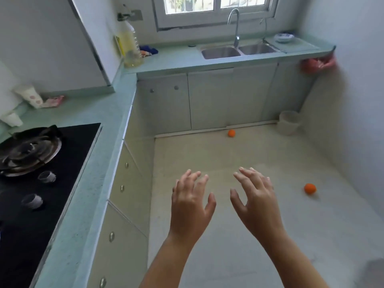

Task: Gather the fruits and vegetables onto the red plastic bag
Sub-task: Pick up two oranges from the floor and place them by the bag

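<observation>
Two orange fruits lie on the pale kitchen floor: one orange fruit (231, 133) far ahead by the base of the sink cabinets, the other orange fruit (310, 188) to the right, near the wall. A red plastic bag (318, 64) hangs at the right end of the far counter, under its edge. My left hand (192, 201) and my right hand (254, 199) are held out side by side above the floor, fingers spread and relaxed, holding nothing. Both fruits are well apart from my hands.
A teal counter (99, 142) runs along the left with a black gas hob (41, 173), then turns along the far wall with a double sink (239, 51) and a large oil bottle (129, 44). A white bin (288, 122) stands in the far right corner.
</observation>
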The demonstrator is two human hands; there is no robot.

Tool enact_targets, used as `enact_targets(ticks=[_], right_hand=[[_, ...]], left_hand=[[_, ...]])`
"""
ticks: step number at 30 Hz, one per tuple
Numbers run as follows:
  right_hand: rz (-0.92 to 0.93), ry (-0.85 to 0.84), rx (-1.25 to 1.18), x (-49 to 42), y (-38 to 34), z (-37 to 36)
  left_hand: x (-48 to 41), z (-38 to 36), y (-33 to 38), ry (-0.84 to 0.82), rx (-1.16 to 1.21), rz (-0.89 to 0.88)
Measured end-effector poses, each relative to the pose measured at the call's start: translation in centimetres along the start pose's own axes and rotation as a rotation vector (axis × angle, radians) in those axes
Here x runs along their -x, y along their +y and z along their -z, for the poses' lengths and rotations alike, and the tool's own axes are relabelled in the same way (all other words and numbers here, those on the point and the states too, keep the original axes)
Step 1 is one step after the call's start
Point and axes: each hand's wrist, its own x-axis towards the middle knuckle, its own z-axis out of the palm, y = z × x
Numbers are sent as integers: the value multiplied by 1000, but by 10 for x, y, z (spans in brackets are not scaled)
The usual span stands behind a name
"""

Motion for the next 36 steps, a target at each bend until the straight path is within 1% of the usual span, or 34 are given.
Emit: enact_targets(ticks=[9, 16, 22, 28, 31, 36], right_hand=[[-195, 83, 96, -12, 74, 21], [-320, 97, 187, -41, 136, 17], [-389, 86, 218, -119, 191, -1], [-413, 128, 259, -209, 237, -16], [-433, 137, 276, -234, 261, -23], [-472, 163, 301, -264, 302, -29]], left_hand=[[-42, -70, 40, -113, 142, -125], [-89, -144, 56, -199, 241, -199], [-169, -218, 58, -211, 308, -225], [-260, -280, 54, -206, 371, -262], [-294, -307, 56, -218, 355, -275], [-327, -350, 65, -296, 364, -296]])
